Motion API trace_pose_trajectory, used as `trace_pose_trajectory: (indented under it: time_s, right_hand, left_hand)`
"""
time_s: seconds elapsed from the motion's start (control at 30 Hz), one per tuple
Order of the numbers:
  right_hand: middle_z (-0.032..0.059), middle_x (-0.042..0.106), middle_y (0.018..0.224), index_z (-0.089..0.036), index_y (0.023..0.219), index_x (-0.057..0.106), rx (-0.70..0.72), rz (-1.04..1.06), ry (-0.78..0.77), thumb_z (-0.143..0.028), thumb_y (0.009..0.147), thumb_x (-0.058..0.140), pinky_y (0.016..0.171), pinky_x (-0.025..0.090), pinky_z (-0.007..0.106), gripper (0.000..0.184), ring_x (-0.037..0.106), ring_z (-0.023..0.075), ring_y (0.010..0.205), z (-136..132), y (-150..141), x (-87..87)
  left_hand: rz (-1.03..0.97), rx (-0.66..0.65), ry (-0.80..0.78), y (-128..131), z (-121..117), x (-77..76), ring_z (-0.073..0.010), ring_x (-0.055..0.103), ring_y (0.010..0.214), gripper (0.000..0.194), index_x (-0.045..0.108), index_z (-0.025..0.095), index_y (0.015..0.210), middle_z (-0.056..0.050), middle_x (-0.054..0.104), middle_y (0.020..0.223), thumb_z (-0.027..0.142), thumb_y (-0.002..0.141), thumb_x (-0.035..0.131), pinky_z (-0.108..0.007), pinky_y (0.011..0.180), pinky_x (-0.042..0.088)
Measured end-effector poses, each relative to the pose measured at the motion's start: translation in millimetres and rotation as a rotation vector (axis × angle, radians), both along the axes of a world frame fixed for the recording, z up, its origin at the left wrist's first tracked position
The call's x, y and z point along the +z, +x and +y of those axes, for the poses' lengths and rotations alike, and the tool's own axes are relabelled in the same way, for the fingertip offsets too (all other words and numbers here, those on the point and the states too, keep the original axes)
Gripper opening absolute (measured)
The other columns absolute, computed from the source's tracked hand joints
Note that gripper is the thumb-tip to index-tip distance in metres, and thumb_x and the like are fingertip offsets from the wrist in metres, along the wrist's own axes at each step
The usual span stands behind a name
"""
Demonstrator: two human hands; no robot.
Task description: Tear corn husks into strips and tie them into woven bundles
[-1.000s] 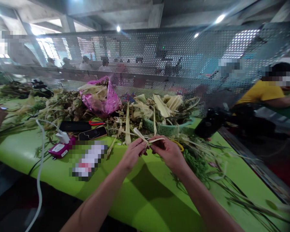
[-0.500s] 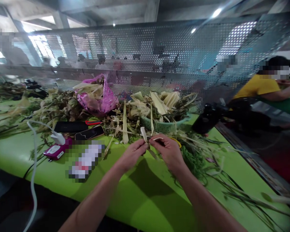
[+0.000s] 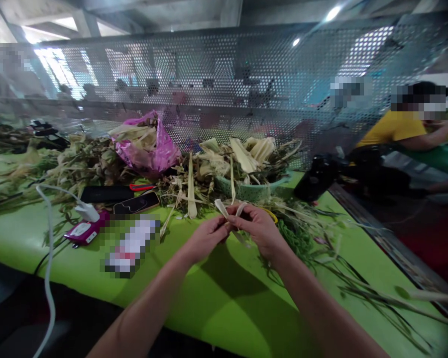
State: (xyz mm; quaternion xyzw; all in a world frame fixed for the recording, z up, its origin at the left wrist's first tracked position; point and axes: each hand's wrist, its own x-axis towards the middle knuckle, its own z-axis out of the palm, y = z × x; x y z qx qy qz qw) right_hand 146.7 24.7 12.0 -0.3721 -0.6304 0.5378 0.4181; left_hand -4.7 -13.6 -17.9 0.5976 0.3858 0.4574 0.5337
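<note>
Between my hands, above the green table [image 3: 194,308], are pale strips of dried husk [image 3: 221,208] that cross at my fingertips. My left hand [image 3: 208,236] pinches them from the left, one flat end sticking up past the fingers. From the other side my right hand [image 3: 259,229] is closed on the same strips, with a curved end rising by its forefinger and a thin tail hanging below. Beyond the hands a long husk strip [image 3: 191,194] lies on the table, and a pale green basket [image 3: 246,191] holds a heap of dried husks [image 3: 244,155].
A pink plastic bag [image 3: 149,151] of husks stands at the back left, near a phone [image 3: 136,203] and a purple power socket [image 3: 87,227] with a white cable. Green netting [image 3: 296,238] and stalks lie right. Behind is a perforated metal screen [image 3: 209,69]; a person in yellow [image 3: 392,124] sits at right.
The right-hand strip end now stands up in a curve, where it lay flatter before. My fingers have shifted closer together around the crossing, and the view has tilted slightly.
</note>
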Motion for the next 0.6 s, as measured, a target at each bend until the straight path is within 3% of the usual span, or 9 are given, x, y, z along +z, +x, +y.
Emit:
trace_pose_trajectory:
  time_s: [0.17, 0.43, 0.6]
  right_hand:
    - [-0.0030, 0.053, 0.063, -0.017, 0.070, 0.061, -0.021, -0.011, 0.026, -0.031, 0.066, 0.072, 0.059, 0.037, 0.026, 0.018, 0.045, 0.0117, 0.060, -1.1, -1.3, -1.6]
    - [-0.0009, 0.057, 0.065, -0.018, 0.074, 0.060, -0.101, -0.068, 0.079, -0.030, 0.069, 0.068, 0.059, 0.039, 0.027, 0.015, 0.050, 0.0136, 0.061, -6.2, -10.6, -7.6]
    - [0.0005, 0.060, 0.079, -0.020, 0.093, 0.058, -0.140, -0.013, 0.067, -0.040, 0.073, 0.069, 0.062, 0.042, 0.026, 0.031, 0.054, 0.0138, 0.068, -1.2, -2.8, 0.4]
  left_hand:
    - [0.017, -0.019, -0.027, 2.5, -0.9, 2.3, -0.0113, 0.042, 0.067, 0.028, 0.066, 0.015, 0.094, -0.002, 0.055, 0.075, 0.039, 0.084, 0.054, -0.023, 0.063, 0.034]
    - [-0.059, -0.002, -0.152, 4.3, 3.0, -6.8, -0.0086, 0.037, 0.055, 0.025, 0.065, 0.014, 0.080, 0.002, 0.050, 0.061, 0.038, 0.080, 0.060, -0.023, 0.055, 0.029]
    - [-0.236, 0.183, -0.206, -1.2, 5.6, 1.4, -0.0094, 0.050, 0.063, 0.030, 0.065, 0.016, 0.084, -0.001, 0.060, 0.072, 0.044, 0.077, 0.064, -0.022, 0.060, 0.038]
